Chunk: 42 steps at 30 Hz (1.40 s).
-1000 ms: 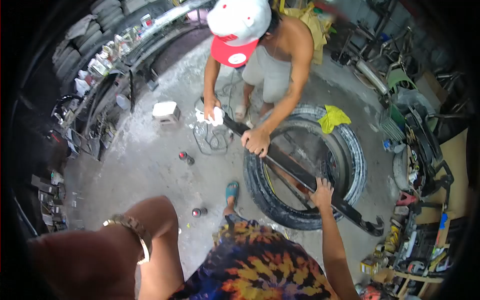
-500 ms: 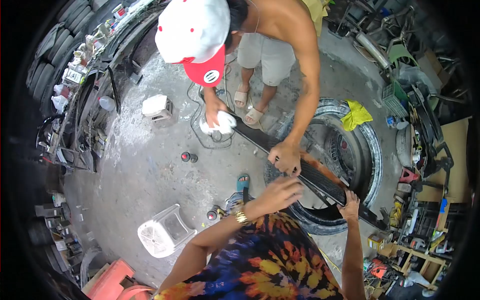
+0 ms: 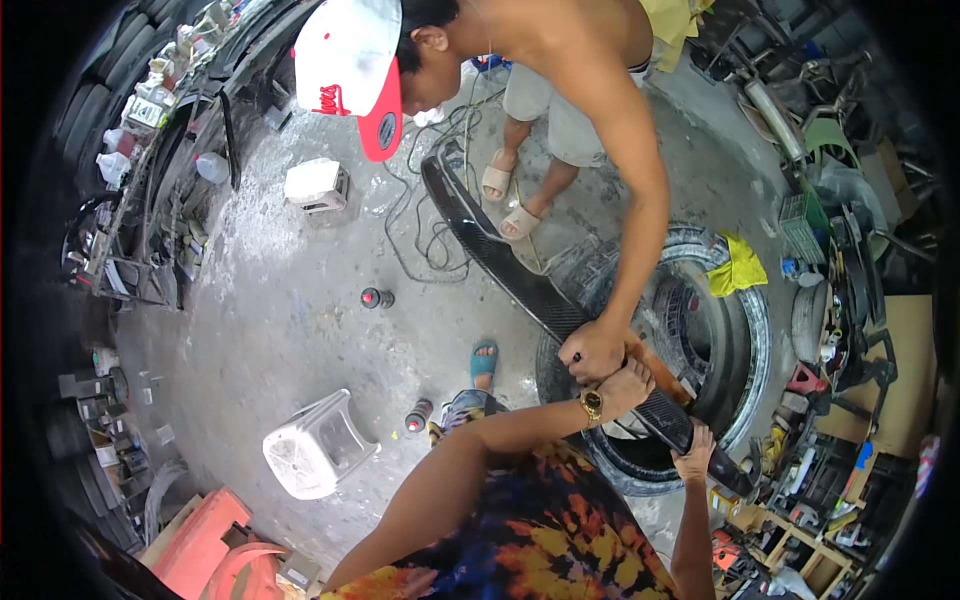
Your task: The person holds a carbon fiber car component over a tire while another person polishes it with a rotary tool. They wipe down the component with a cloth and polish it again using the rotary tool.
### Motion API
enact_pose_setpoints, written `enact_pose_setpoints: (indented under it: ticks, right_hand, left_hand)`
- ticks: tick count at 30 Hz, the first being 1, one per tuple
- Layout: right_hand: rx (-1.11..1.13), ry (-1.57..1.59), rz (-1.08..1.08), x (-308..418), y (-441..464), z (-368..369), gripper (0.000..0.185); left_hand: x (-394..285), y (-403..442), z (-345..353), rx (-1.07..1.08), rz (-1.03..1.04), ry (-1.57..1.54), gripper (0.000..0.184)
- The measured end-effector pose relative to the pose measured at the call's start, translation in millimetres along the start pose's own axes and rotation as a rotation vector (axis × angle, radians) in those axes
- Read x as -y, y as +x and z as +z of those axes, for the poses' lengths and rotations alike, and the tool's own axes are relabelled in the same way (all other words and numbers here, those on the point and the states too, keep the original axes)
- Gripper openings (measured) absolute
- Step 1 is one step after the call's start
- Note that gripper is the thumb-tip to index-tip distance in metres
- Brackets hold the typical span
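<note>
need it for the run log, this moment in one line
right hand: gripping dark panel | left hand: over panel, beside co-worker's hand | tires: beneath

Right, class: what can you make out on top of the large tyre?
A yellow cloth drapes over the edge of the tyre, and a long black part crosses above it. Whatever lies beneath the part is covered, including any contact with the tyre.

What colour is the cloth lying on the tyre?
The cloth is bright yellow, seen best in the head view.

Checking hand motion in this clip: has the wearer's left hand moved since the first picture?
Yes, to the right: the left hand was well left of the tires and now reaches over them.
</note>
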State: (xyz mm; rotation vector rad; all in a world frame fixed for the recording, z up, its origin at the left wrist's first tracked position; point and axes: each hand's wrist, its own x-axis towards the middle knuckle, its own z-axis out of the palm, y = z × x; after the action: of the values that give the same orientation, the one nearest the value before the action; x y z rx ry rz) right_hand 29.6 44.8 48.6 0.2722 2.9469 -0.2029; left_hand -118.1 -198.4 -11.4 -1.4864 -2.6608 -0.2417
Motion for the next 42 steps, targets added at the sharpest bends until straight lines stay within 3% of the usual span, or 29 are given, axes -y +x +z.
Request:
enact_pose_setpoints:
  ticks: [3,5,9,18,21,23,31,42]
  right_hand:
    - [-0.001,0.009,0.01,-3.4,1.8,1.4,0.088]
    - [-0.005,0.005,0.005,-3.9,0.4,2.9,0.088]
    - [-0.042,-0.005,-0.011,-2.2,1.3,7.6,0.088]
    - [0.084,-0.035,0.031,-7.6,5.0,2.7,0.082]
    - [0.024,-0.016,-0.023,-7.5,3.9,9.1,0.082]
    - [0.004,-0.026,-0.032,-6.9,3.1,13.1,0.083]
    - [-0.027,-0.096,0.052,-1.7,-4.0,34.5,0.093]
    - [0.002,-0.09,0.078,-3.6,-4.2,36.7,0.094]
  left_hand:
    - [-0.1,4.9,-9.2,-0.011,-0.019,0.022,0.034]
    - [-6.9,12.4,-9.8,0.157,-0.055,-0.069,0.033]
    - [-8.7,15.5,-7.5,0.251,-0.065,-0.082,0.032]
    - [4.9,10.6,-21.4,0.18,-0.084,-0.21,0.031]
    - [6.8,3.4,-20.0,0.172,-0.081,-0.221,0.033]
    - [2.7,-2.2,-12.1,0.029,-0.116,-0.139,0.031]
    - [-0.9,-10.2,7.4,-0.159,-0.171,-0.051,0.034]
    - [4.7,-10.5,6.6,-0.122,-0.141,-0.06,0.035]
